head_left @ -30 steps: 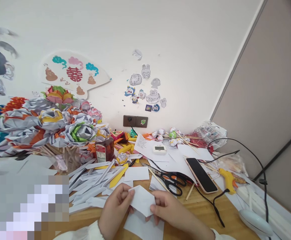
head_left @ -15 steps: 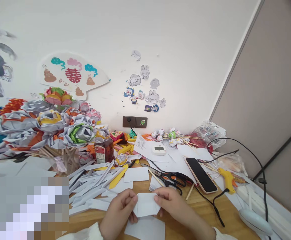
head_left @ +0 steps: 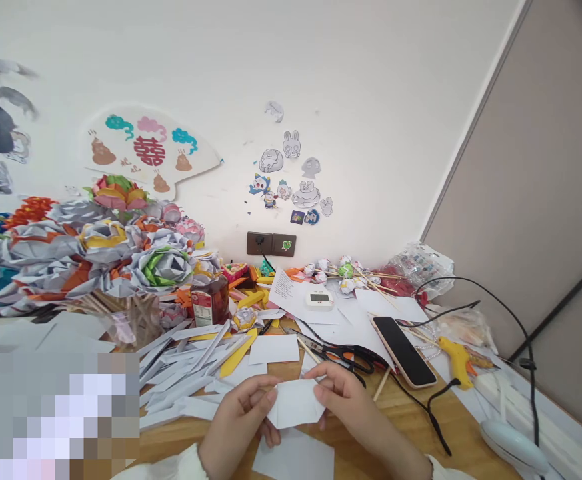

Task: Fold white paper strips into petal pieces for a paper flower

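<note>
Both my hands hold a small folded white paper piece (head_left: 295,403) just above the wooden table (head_left: 401,413). My left hand (head_left: 238,427) pinches its left edge with thumb and fingers. Its right top corner is gripped by my right hand (head_left: 351,407), fingers curled. Another white sheet (head_left: 295,460) lies flat on the table right below them. Many folded white and yellow paper strips (head_left: 195,373) are heaped to the left of my hands.
Black-handled scissors (head_left: 343,357), a phone (head_left: 405,351), a yellow glue gun (head_left: 458,360) and black cables (head_left: 435,413) lie to the right. A pile of colourful paper flowers (head_left: 95,253) fills the back left. A red-labelled jar (head_left: 209,299) and a small white device (head_left: 319,299) stand behind.
The paper piece has been turned and raised slightly between my hands; my right hand shifted from its lower right edge to its upper right corner.
</note>
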Available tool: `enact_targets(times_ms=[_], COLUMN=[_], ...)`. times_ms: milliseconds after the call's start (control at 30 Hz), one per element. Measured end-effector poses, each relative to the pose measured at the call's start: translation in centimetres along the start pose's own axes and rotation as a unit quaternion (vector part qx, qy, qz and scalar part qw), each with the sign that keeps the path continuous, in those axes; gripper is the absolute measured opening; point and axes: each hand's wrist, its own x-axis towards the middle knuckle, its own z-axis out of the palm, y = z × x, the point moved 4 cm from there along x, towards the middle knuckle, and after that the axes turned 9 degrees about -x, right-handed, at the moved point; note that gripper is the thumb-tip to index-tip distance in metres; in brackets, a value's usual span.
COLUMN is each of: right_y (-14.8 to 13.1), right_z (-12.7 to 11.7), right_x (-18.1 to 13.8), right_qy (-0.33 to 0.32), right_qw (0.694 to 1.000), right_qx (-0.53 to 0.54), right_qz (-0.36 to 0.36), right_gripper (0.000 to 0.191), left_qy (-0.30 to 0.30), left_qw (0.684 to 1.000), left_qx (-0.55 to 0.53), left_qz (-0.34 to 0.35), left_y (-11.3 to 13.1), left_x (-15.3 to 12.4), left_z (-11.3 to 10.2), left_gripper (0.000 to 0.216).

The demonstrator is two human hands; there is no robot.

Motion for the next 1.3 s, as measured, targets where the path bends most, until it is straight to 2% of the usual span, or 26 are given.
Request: enact_targets(times_ms=[133, 367, 667, 867, 1067, 1300], right_y=[-0.7, -1.2, -1.3, -1.2, -1.8, -2.0], right_z=[0.1, -0.2, -0.2, -0.3, 0.0, 0.1], right_x=[-0.1, -0.1, -0.3, -0.2, -0.4, -0.4], right_qy=[0.016, 0.034, 0.030, 0.042, 0.057, 0.047], right_qw=[1.000, 0.999, 1.000, 0.996, 0.975, 0.977], right_qx=[0.009, 0.004, -0.005, -0.067, -0.202, -0.187], right_qz=[-0.006, -0.008, -0.002, -0.033, -0.078, -0.093], right_gripper=[0.022, 0.014, 0.013, 0.011, 0.018, 0.020], left_qy=[0.002, -0.047, -0.043, -0.041, -0.055, -0.057], left_qw=[1.000, 0.995, 0.995, 0.996, 0.995, 0.997], left_qx=[-0.006, -0.077, -0.091, -0.064, -0.007, 0.028], left_qz=[0.002, -0.033, -0.028, -0.046, -0.080, -0.046], left_y=[0.4, 0.1, 0.2, -0.3, -0.6, -0.4], left_x=[-0.2, -0.5, -0.4, -0.1, -0.1, -0.2], left_z=[0.0, 0.4, 0.3, 0.3, 0.7, 1.0], left_gripper=[0.038, 0.029, 0.023, 0.028, 0.035, 0.034])
